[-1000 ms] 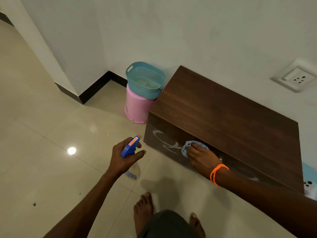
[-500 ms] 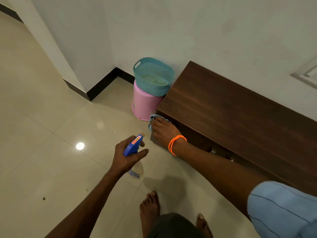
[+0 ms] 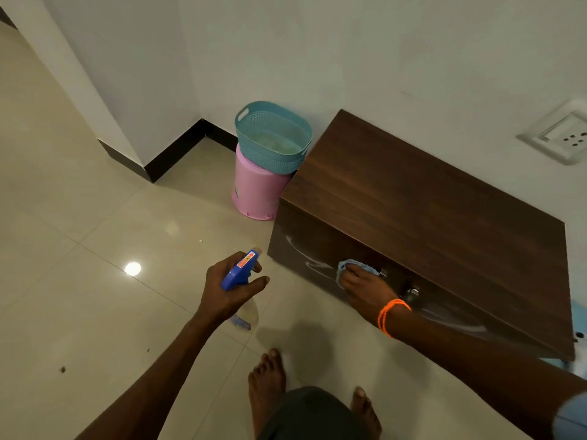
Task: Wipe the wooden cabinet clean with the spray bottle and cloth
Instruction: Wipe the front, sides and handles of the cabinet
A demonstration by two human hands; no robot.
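Right grip [image 3: 365, 285] pressed on cloth [image 3: 355, 266] against cabinet [image 3: 413, 211] front | left grip [image 3: 230, 285] clenched on spray bottle [image 3: 239, 271] | streaks remain, wiping judged midway

Dark wood-grain cabinet [image 3: 413, 211], streaked wet beside the right hand [image 3: 365, 289]; soft blue cloth [image 3: 355, 266] beneath it. Glossy plastic spray bottle [image 3: 239, 273] in the left hand [image 3: 228, 289]. Polished floor tiles [image 3: 79, 249] below.

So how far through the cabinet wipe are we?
Spray is already on: white streaks show on the cabinet front. In hand: the right hand presses the cloth mid-front; the left hand holds the spray bottle. Left: streaks either side of the cloth; the top's state is unclear.
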